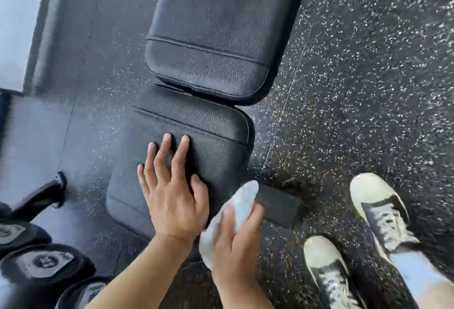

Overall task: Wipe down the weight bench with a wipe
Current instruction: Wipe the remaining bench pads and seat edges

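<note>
The right hand (235, 232) gripped the crumpled wipe (242, 201) at the seat pad's (196, 122) near-right edge, its length running ahead, beside the flat, spread left hand (172, 193).

A: State the clearance around the seat pad (196, 134).

B: The far half of the seat pad is bare. The near half is covered by the left hand (172, 200), laid flat with fingers spread. At the near right corner of the seat pad, the right hand (235, 240) grips a crumpled wipe (242, 200).

A: Obstructions beyond the seat pad?

B: The back pad (221, 26) sits directly past it, across a narrow gap. Left of the seat pad, dumbbells (46, 262) lie on the floor (356, 87) (blurred at the frame edge). Right of the seat pad stand two shoes (378, 205); open floor lies between.
</note>
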### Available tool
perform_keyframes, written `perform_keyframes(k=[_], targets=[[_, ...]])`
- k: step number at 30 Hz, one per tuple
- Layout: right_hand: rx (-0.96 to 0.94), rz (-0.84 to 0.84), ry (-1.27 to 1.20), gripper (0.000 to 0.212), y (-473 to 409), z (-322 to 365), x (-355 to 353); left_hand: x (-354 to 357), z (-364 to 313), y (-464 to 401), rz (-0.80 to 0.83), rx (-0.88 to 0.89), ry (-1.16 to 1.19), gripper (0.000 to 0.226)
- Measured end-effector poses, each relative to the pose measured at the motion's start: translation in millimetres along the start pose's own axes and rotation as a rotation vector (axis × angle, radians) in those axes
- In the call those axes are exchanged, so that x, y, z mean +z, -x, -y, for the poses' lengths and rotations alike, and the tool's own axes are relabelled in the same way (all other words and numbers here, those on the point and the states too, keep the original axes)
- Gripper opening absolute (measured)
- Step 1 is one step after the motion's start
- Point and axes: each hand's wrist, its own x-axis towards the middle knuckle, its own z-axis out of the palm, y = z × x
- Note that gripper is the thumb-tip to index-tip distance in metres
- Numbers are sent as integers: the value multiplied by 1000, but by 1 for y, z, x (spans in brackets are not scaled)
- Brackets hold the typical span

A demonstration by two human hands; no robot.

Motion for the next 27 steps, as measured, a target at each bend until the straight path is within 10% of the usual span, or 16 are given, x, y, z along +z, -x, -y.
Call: perform_keyframes(k=[11, 15, 19, 27], targets=[[-22, -138, -76, 27, -150, 62, -1, 1, -2, 1, -13, -2, -12, 70], [3, -86, -69, 16, -97, 48, -2, 4, 3, 2, -16, -9, -24, 73], [5, -2, 16, 49, -13, 25, -2, 5, 5, 2, -22, 0, -27, 73], [-96, -101, -35, 19, -84, 52, -1, 7, 6, 1, -20, 0, -37, 74]])
